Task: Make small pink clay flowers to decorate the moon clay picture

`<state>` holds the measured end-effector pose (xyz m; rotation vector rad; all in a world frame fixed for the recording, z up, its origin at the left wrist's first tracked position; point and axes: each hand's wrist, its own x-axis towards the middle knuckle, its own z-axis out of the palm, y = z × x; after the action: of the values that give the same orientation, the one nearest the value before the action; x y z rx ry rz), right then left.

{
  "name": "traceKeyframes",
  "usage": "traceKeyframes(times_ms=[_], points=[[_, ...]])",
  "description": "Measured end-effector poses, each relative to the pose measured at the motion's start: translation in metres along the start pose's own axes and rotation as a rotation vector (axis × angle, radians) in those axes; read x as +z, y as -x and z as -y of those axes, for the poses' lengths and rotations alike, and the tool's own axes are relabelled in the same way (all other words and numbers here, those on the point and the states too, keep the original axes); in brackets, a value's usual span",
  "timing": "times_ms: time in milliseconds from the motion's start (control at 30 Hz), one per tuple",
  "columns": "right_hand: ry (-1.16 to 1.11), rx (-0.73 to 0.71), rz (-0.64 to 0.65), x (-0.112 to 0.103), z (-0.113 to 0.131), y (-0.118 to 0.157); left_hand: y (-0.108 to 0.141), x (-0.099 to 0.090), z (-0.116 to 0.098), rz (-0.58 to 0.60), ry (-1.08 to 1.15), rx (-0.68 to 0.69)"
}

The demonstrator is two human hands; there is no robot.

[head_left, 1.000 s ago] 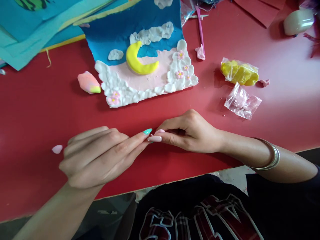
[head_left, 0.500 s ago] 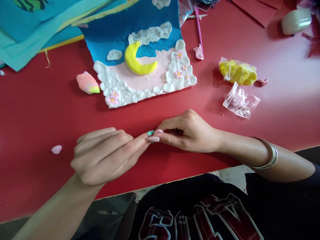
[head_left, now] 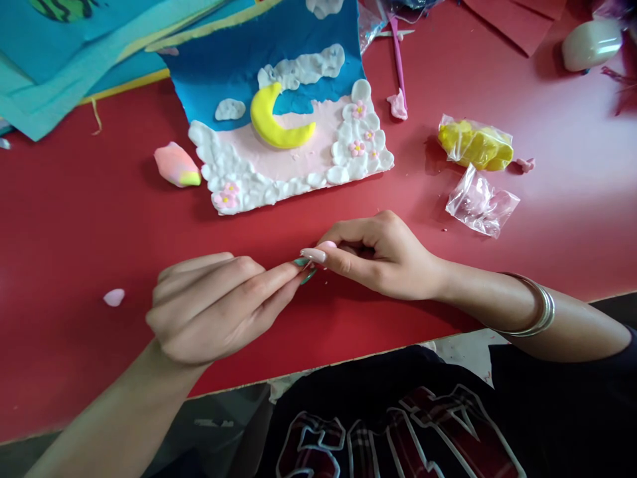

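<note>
My right hand (head_left: pixel 375 255) pinches a small piece of pink clay (head_left: pixel 328 245) between thumb and forefinger. My left hand (head_left: pixel 213 302) reaches in from the other side, fingers pressed together, its green-nailed fingertips meeting the right fingertips. Whatever lies between the left fingertips is too small to make out. Beyond both hands lies a clay picture (head_left: pixel 279 169) with a yellow moon (head_left: pixel 271 126), white clouds and pink flowers. A flat, pale pink clay petal shape (head_left: pixel 114 297) rests on the table left of my left hand.
On the red table (head_left: pixel 74 219), a pink lump with a yellow end (head_left: pixel 176 164) sits left of the picture. Bagged yellow clay (head_left: pixel 475 145) and bagged pink clay (head_left: pixel 482 201) lie at right. A purple stick tool (head_left: pixel 399 60), a white rounded object (head_left: pixel 592 45) and blue sheets (head_left: pixel 114 46) lie farther back.
My right hand has shifted slightly up and right, its thumb lifting off the left fingertips. The left finger and thumb tips now show a little apart. The pink clay remains in the right pinch.
</note>
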<state>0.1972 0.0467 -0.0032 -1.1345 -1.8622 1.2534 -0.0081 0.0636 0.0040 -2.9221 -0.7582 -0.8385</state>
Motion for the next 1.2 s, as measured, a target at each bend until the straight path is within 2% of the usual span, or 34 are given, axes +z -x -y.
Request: traceKeyframes(times_ms=[233,467,600,733,800,967,1200], points=[[0.016,-0.011,0.038,-0.0017,0.0009,-0.0003,-0.0011,0.0012,0.0008,-0.03,0.093,-0.082],[0.006,-0.009,0.055,-0.0026,0.0004,0.0,-0.0023,0.0031,0.003,-0.058,0.072,-0.029],[0.036,-0.009,0.058,-0.0017,-0.0004,0.0001,-0.0051,0.0036,0.0033,-0.122,0.025,0.084],[0.074,-0.019,0.069,-0.0003,-0.0011,0.0,-0.0048,0.003,0.001,-0.059,0.067,0.008],[0.075,-0.011,0.057,0.0003,-0.0011,0.0,-0.0048,0.0028,0.0006,-0.053,0.056,0.001],[0.025,0.015,-0.024,0.001,-0.0004,0.0003,-0.0071,0.0032,0.0022,-0.131,-0.035,0.102],[-0.048,0.031,-0.037,0.0,-0.0018,0.0006,-0.0028,0.0051,0.0026,-0.116,0.0,-0.041]])
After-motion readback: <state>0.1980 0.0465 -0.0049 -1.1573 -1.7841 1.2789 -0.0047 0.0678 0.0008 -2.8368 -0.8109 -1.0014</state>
